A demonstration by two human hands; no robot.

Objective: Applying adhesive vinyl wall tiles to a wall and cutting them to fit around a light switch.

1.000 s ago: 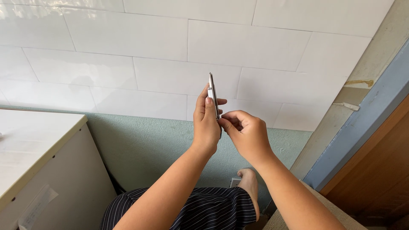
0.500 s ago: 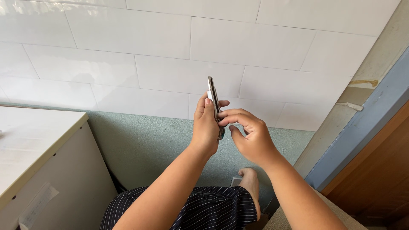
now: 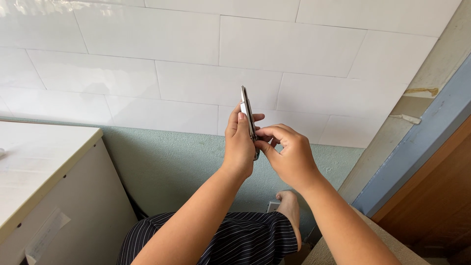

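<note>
A thin phone (image 3: pixel 248 120) is held upright, edge toward the camera, by the left hand (image 3: pixel 239 145), whose fingers are closed around its lower part. The right hand (image 3: pixel 289 154) is curled just beside it, its fingertips (image 3: pixel 260 142) pinching the lower edge of the phone. Open air is left around both hands, in front of a white tiled wall (image 3: pixel 147 73). A white worktop (image 3: pixel 34 162) is seen well apart on the left, a wooden door (image 3: pixel 436 196) on the right.
</note>
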